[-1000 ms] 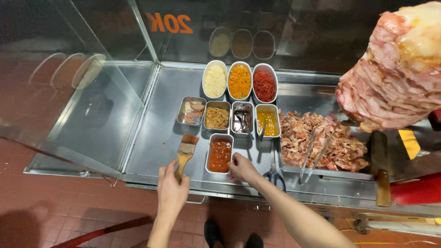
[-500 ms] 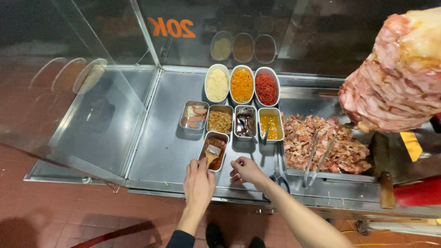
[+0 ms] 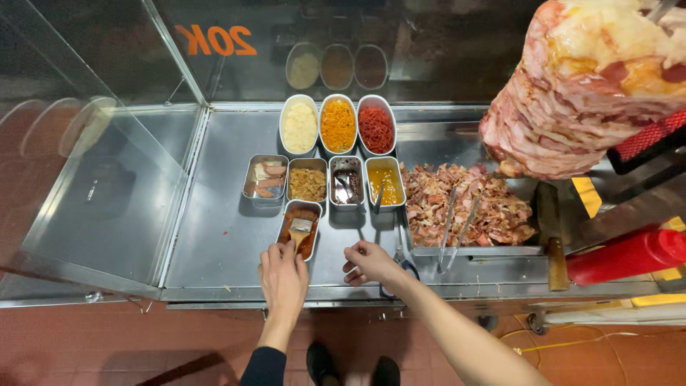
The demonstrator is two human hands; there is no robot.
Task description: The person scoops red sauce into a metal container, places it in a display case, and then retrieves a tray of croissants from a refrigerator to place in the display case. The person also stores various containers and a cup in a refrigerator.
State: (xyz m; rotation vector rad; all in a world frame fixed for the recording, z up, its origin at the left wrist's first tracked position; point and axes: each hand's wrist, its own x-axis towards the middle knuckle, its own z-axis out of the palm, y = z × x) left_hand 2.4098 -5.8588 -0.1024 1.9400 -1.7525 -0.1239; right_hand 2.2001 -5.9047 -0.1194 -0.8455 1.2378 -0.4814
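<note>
my left hand [image 3: 283,275] grips the brush [image 3: 300,230] in the red sauce tin [image 3: 288,220]. my right hand [image 3: 370,261] rests loosely curled, empty, on the desk [image 3: 221,236].

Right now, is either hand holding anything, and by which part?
Left hand grips the brush by its handle end, bristles in the sauce tray. Right hand holds nothing.

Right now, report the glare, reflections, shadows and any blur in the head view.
Head view: mostly sharp; the steel counter shows soft glare; the glass panel at left mirrors round tubs faintly; the rear glass repeats the three oval tubs dimly; the left hand and right hand cast only faint shadows; the meat cone is brightly lit at top; the edges bend a little.
</note>
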